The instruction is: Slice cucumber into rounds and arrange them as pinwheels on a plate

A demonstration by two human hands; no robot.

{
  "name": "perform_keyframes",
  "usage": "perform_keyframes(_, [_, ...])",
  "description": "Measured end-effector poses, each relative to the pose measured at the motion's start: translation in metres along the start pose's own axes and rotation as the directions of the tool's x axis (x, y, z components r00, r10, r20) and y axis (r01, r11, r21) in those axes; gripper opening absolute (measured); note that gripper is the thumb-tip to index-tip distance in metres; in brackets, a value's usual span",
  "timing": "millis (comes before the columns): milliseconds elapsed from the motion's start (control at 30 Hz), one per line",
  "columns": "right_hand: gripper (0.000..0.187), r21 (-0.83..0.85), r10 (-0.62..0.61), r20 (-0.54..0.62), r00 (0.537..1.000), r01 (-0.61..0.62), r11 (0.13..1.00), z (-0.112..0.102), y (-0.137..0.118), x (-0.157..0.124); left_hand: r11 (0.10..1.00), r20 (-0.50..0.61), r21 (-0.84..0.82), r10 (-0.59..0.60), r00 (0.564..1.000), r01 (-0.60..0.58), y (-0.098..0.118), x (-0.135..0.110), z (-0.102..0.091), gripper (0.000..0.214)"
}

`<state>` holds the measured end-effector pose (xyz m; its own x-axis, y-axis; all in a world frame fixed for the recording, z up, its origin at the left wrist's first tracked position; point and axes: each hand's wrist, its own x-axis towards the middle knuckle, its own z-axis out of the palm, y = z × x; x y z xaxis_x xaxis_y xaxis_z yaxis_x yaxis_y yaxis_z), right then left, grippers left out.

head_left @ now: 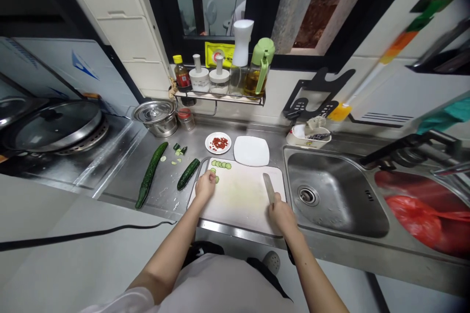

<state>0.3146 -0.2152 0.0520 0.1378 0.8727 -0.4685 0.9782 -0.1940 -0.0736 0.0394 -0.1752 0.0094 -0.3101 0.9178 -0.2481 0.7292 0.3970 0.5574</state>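
My right hand (282,212) grips the handle of a kitchen knife (269,187), its blade pointing away from me over the right side of the white cutting board (242,205). At the board's left edge, my left hand (206,185) has its fingers closed at a cucumber slice (216,179); another slice shows just beyond the fingertips. A short row of cucumber slices (222,164) lies along the board's far left edge. Left of the board rest a cut length of cucumber (188,174) and a long whole cucumber (151,176), with small cucumber scraps (179,148) between them.
Behind the board sit a small plate of red pieces (208,145) and a white plate (251,150). A sink (341,195) is on the right. A lidded steel pot (157,117) and a covered pan (55,124) stand left. Bottles line a wall shelf (223,98).
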Motion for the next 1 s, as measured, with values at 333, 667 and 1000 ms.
perform_keyframes(333, [0.032,-0.009,-0.009,0.001,1.000,0.009,1.000,0.002,0.001,0.002,0.993,-0.036,0.086,-0.074,0.997,0.077,-0.015,0.021,-0.004,0.020])
perform_keyframes(667, [0.033,0.001,-0.022,-0.017,1.000,0.022,1.000,0.005,0.002,0.003,0.983,-0.066,0.182,-0.014,0.998,0.026,-0.017,0.022,-0.004,0.024])
perform_keyframes(1000, [0.037,-0.001,-0.005,0.012,1.000,0.005,1.000,0.003,0.002,0.003,0.986,-0.049,0.085,0.149,0.988,-0.144,0.014,0.022,0.002,0.024])
